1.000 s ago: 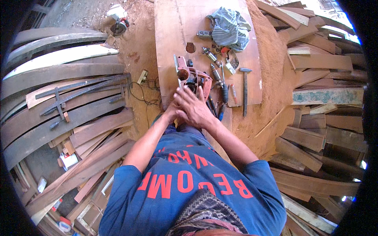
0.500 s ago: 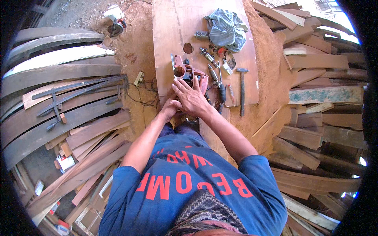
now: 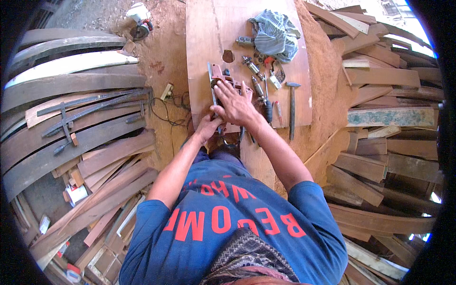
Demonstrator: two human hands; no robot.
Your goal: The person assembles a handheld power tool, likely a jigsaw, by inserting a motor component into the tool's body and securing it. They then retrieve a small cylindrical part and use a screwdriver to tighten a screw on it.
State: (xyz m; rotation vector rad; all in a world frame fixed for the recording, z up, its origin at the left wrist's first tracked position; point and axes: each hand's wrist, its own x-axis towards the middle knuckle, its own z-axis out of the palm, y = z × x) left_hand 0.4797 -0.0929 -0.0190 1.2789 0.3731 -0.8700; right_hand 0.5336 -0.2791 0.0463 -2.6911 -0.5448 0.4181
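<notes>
On its side on the near left of a wooden board (image 3: 202,28) lies a red power planer (image 3: 217,71), its flat metal base along the left edge. My right hand (image 3: 233,103) lies across the planer's top with its fingers stretched out, covering much of the body. At the near left end, my left hand (image 3: 208,129) is closed around the planer's edge, its fingertips partly hidden. The two hands almost meet at the right thumb. Just right of the planer lie a metal motor part (image 3: 252,66), a dark-handled tool (image 3: 269,111), a screwdriver (image 3: 278,113) and a hammer (image 3: 292,109).
A striped cloth (image 3: 275,35) is heaped on the board's far part, near a round hole (image 3: 228,56). Stacked planks (image 3: 387,76) fill the right side; long curved boards (image 3: 71,88) and clamps (image 3: 64,121) lie left. A cable (image 3: 164,110) runs over the sawdust-covered ground.
My right hand has slid slightly forward and right over the planer, fingers still stretched. My left hand has shifted a little right and nearer, along the planer's near edge.
</notes>
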